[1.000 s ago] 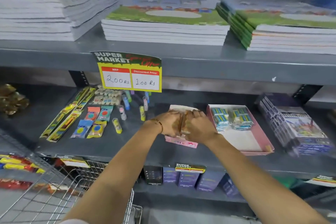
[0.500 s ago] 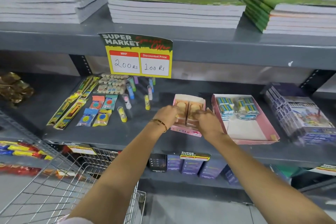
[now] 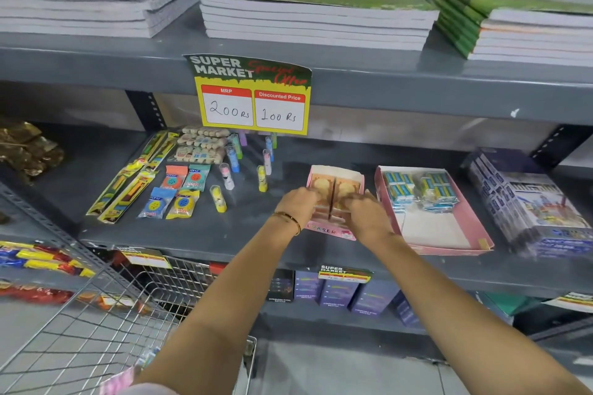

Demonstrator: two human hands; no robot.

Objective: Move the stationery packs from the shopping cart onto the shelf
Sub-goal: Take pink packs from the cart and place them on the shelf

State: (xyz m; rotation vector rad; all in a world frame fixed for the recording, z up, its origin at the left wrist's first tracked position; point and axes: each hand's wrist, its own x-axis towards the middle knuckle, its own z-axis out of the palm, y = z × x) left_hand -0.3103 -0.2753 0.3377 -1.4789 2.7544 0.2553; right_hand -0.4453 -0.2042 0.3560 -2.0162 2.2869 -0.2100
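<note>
Since the earlier frames the two hands have parted from the tight clasp they made over the stationery packs [image 3: 335, 191], so the tan packs now show side by side inside the small pink eraser box [image 3: 333, 202], which sits on the middle shelf [image 3: 224, 234] just left of the larger pink tray [image 3: 449, 234] of blue packs. The left hand [image 3: 296, 204] curls its fingers over the near left corner of the packs, and the right hand [image 3: 365, 213] does the same on the right; both look lightly closed against the packs, pressing rather than lifting, though motion blur on the right fingers makes the exact contact hard to read. The step in hand seems to be seating the packs squarely in their box. To do it well, push both down evenly, keep the seam between them straight, and steady the light box so it does not slide toward the shelf's front edge. The shopping cart [image 3: 96, 330] waits at lower left, something pink at its near rim.
</note>
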